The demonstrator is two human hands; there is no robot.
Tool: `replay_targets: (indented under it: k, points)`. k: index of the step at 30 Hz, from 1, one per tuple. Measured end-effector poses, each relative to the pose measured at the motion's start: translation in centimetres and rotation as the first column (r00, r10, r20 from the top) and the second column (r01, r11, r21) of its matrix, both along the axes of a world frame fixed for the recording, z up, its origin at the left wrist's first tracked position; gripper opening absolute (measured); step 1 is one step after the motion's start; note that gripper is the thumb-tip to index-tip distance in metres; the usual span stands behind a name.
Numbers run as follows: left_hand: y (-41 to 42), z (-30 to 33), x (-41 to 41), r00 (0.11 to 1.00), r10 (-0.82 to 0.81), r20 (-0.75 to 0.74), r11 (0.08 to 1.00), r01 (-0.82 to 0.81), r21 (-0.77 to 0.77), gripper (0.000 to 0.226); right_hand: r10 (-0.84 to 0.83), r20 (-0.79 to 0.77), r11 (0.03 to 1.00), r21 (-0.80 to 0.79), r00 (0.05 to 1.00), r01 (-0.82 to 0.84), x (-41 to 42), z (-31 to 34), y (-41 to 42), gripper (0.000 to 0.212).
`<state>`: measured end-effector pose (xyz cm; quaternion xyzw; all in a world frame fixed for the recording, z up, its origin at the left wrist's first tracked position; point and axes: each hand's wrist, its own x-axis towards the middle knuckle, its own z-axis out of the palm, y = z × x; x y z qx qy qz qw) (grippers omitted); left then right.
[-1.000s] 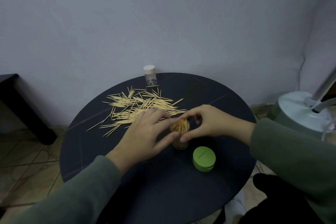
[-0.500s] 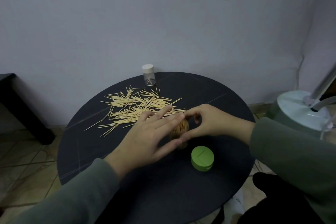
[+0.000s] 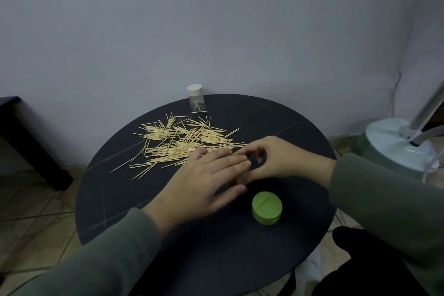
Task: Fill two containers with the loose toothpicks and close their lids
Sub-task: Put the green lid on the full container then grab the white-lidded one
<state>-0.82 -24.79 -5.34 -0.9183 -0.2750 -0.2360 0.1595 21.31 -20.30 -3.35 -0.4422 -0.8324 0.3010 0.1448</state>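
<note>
A small clear container (image 3: 236, 179) full of toothpicks stands near the middle of the round black table (image 3: 192, 247), almost hidden by my hands. My left hand (image 3: 204, 182) lies flat over its top with straight fingers. From the right, my right hand (image 3: 278, 158) curls its fingers and thumb round the container's side. A green round lid (image 3: 266, 208) lies on the table just in front of the hands. Behind my left hand, loose toothpicks (image 3: 182, 144) are spread in a pile. At the table's far edge stands a second clear container with a white lid (image 3: 195, 98), a few toothpicks inside.
A grey wall rises close behind the table. A black side table (image 3: 24, 139) stands on the tiled floor to the left. To the right sits a pale green and white appliance base (image 3: 398, 146) with tubes.
My left hand has gone from pinching at the toothpick tops to lying flat over them, hiding the container's mouth. My right hand has kept its hold.
</note>
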Motion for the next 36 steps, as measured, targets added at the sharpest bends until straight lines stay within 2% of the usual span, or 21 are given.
replay_targets:
  k: [3,5,8,11,16,20,22,24,27,32,36]
  points:
    - [-0.7,0.3,1.0,0.991,-0.120,0.063,0.993,0.119,0.023,0.031,-0.044,0.011,0.999,0.028,0.999,0.044,0.2,-0.1,0.2,0.051]
    - [-1.1,0.0,1.7,0.982,-0.179,0.058,0.983,0.180,-0.029,0.028,-0.073,0.011,0.996,0.049,0.997,0.073,0.4,-0.1,0.3,0.051]
    - [-1.2,-1.0,2.5,0.992,-0.121,-0.043,0.970,0.109,-0.215,0.043,-0.118,0.007,0.992,0.049,0.993,0.118,0.8,-0.2,0.4,0.052]
    - [-1.0,-1.9,2.9,0.991,-0.089,-0.099,0.946,0.053,-0.319,0.055,-0.122,-0.014,0.992,0.028,0.992,0.122,1.2,-0.4,0.6,0.057]
    - [-1.1,-2.3,2.9,0.995,-0.045,0.086,0.863,0.082,-0.499,0.048,-0.115,-0.037,0.993,0.018,0.993,0.116,1.3,-0.7,0.8,0.061]
    - [-0.9,-1.3,2.7,0.916,-0.056,0.398,0.887,0.229,-0.401,0.043,-0.115,-0.070,0.993,0.018,0.991,0.117,1.4,-1.0,1.3,0.046]
    - [-0.4,-0.9,2.9,0.855,0.020,0.519,0.924,0.182,-0.335,0.043,-0.119,-0.072,0.993,0.012,0.990,0.121,1.4,-1.1,1.3,0.043]
    - [0.2,-0.7,3.0,0.811,0.121,0.573,0.943,0.086,-0.321,0.044,-0.120,-0.073,0.992,0.019,0.990,0.122,1.5,-1.0,1.2,0.039]
    - [1.2,-0.9,3.1,0.798,0.210,0.565,0.935,0.006,-0.356,0.045,-0.104,-0.097,0.994,0.020,0.990,0.107,1.4,-1.0,1.0,0.035]
    - [1.6,-1.3,3.5,0.800,0.265,0.538,0.901,-0.006,-0.433,0.045,-0.114,-0.113,0.993,0.023,0.987,0.117,1.5,-1.1,1.0,0.036]
    - [1.9,-0.5,3.2,0.865,0.245,0.437,0.918,-0.062,-0.392,0.042,-0.107,-0.125,0.994,-0.005,0.986,0.107,1.5,-1.1,0.9,0.036]
